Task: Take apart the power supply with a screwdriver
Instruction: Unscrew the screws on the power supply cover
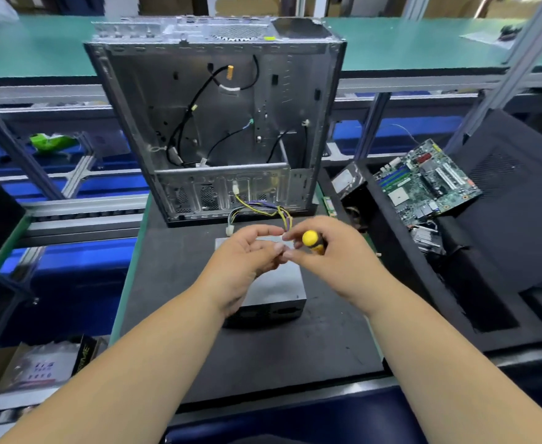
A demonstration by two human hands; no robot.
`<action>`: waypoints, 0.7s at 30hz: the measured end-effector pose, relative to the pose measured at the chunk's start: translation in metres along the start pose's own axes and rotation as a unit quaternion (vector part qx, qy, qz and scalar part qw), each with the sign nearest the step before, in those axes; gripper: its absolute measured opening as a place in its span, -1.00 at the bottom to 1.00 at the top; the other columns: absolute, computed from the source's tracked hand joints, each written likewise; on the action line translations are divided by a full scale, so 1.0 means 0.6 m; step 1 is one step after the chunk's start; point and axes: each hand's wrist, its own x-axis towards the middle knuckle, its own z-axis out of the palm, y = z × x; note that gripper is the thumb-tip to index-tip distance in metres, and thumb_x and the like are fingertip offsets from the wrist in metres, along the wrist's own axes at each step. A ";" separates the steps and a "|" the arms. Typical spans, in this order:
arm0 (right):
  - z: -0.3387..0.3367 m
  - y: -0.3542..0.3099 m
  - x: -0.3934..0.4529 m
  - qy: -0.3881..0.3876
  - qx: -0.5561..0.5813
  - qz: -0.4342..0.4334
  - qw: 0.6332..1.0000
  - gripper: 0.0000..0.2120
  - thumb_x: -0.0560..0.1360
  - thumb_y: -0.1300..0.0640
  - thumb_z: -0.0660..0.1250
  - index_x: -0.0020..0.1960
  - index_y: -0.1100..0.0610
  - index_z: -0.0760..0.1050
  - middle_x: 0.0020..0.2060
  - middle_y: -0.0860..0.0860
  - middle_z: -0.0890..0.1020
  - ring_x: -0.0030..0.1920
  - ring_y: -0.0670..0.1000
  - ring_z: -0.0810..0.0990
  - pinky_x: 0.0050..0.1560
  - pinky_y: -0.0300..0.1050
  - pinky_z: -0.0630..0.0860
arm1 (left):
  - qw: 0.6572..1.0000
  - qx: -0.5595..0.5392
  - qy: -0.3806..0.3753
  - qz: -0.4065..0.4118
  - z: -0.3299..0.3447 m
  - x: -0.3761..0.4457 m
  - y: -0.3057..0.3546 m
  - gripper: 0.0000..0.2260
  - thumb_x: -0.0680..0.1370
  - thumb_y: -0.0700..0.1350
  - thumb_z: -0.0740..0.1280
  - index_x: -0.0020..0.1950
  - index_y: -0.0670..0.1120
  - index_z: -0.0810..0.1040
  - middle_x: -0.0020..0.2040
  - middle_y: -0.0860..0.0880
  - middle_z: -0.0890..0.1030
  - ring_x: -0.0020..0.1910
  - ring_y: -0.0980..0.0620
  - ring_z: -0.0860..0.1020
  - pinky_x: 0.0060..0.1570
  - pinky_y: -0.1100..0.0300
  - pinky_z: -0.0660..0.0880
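Gripping a yellow-capped screwdriver [313, 241], right hand [330, 254]; left hand [247, 254] loosely curled, fingertips meeting, above boxy grey metal power supply [276, 290].

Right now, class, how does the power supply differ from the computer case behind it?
The power supply is a small closed box lying flat on the black mat; the computer case is far larger, stands upright and is open, showing loose cables inside. Both hands hover over the power supply; neither touches the case. The power supply's sides look dark, while the case is bare grey metal. Both are boxy metal housings.
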 end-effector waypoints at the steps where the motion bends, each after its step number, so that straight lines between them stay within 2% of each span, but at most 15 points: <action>1: -0.008 0.005 -0.004 0.003 0.000 0.005 1.000 -0.82 0.39 0.18 0.56 -0.11 -0.05 0.63 -0.10 -0.05 0.64 -0.02 -0.04 0.60 0.04 -0.08 0.54 | 1.000 0.001 -0.009 -0.005 0.012 0.006 -0.001 -0.82 0.56 -0.26 0.37 0.14 -0.11 0.57 -0.17 -0.09 0.70 -0.20 0.07 0.65 -0.13 0.30 0.56; 4: -0.041 0.028 -0.012 0.019 -0.020 0.017 0.999 -0.81 0.38 0.19 0.57 -0.19 -0.07 0.64 -0.16 -0.09 0.65 -0.08 -0.13 0.58 -0.03 -0.19 0.51 | 0.999 0.029 -0.022 -0.015 0.048 0.022 -0.009 -0.79 0.53 -0.25 0.41 0.15 -0.09 0.56 -0.15 -0.14 0.71 -0.17 0.02 0.66 -0.13 0.27 0.56; 6: -0.066 0.048 -0.013 0.014 -0.058 0.012 0.998 -0.85 0.38 0.19 0.56 -0.19 -0.03 0.65 -0.19 -0.07 0.63 -0.11 -0.11 0.57 -0.06 -0.20 0.49 | 0.998 0.046 -0.031 -0.018 0.073 0.033 -0.018 -0.80 0.55 -0.28 0.39 0.15 -0.11 0.56 -0.14 -0.16 0.71 -0.16 0.01 0.67 -0.12 0.26 0.57; 9: -0.105 0.092 -0.012 0.009 -0.119 0.012 0.993 -0.87 0.42 0.19 0.53 -0.18 -0.01 0.62 -0.18 -0.07 0.60 -0.11 -0.11 0.54 -0.08 -0.20 0.46 | 0.994 0.095 -0.046 -0.022 0.108 0.051 -0.032 -0.80 0.58 -0.28 0.34 0.20 -0.13 0.53 -0.02 -0.12 0.72 -0.02 0.02 0.68 0.03 0.24 0.58; 12: -0.146 0.149 -0.008 0.016 -0.170 0.070 0.983 -0.90 0.46 0.20 0.48 -0.14 0.02 0.60 -0.12 -0.06 0.59 -0.09 -0.06 0.54 -0.05 -0.12 0.49 | 0.987 0.153 -0.032 -0.025 0.136 0.068 -0.048 -0.80 0.60 -0.24 0.33 0.20 -0.07 0.53 0.07 -0.02 0.70 0.10 0.09 0.64 0.16 0.27 0.51; 17: -0.204 0.242 -0.005 -0.004 -0.226 0.156 0.962 -0.86 0.48 0.24 0.40 -0.10 0.00 0.60 -0.11 -0.04 0.62 -0.08 0.03 0.58 -0.07 -0.07 0.54 | 0.979 0.201 -0.010 -0.032 0.169 0.088 -0.075 -0.83 0.59 -0.15 0.36 0.15 0.06 0.57 0.06 0.07 0.69 0.06 0.22 0.62 0.03 0.41 0.44; 21: -0.225 0.283 -0.006 -0.015 -0.164 0.171 0.971 -0.75 0.47 0.21 0.45 0.04 -0.10 0.57 0.00 -0.09 0.58 -0.07 -0.12 0.58 -0.16 -0.34 0.41 | 0.974 0.226 0.002 -0.038 0.191 0.103 -0.091 -0.83 0.58 -0.10 0.37 0.11 0.14 0.58 0.05 0.11 0.68 0.05 0.22 0.62 -0.07 0.47 0.44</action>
